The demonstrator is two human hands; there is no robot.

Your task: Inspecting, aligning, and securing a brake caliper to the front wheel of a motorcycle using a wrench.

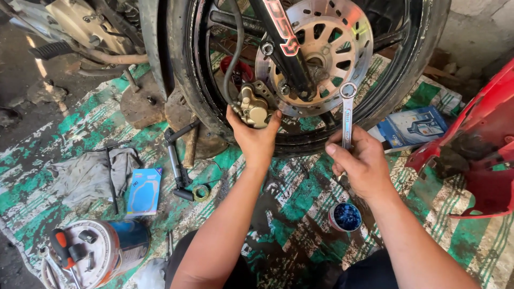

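**Spanner upright at the brake disc, caliper in the other hand**

While the right hand (360, 163) closes around its lower shaft, the spanner (347, 115) stands almost vertical, its long axis running up and down in the head view. Its ring end points up and lies against the lower right edge of the brake disc (321, 53); the lower end is hidden in the fist, thumb laid along the shaft. Just to the left, the left hand (256, 138) grips the brass-coloured caliper (251, 106) from below, fingers wrapped round its body, holding it at the disc's lower left rim. A black hose (233, 53) climbs from the caliper past the spokes. The fork leg (284, 43) slants down across the disc to the hub. The disc sits inside a black wheel (182, 64) whose tyre rests on a green-and-white striped mat (289, 198), which is stained dark.

Below the right wrist stands a small open tin of blue grease (346, 216). To the right of the wheel lies a blue-and-white box (412, 127), and beyond it a red body panel (476, 155). Left of the forearms lie a black socket wrench (176, 160), a roll of tape (201, 192), a flat blue packet (144, 190) and a grey rag (88, 174). Near the bottom left corner a round can (107, 251) holds an orange-handled screwdriver (63, 249).
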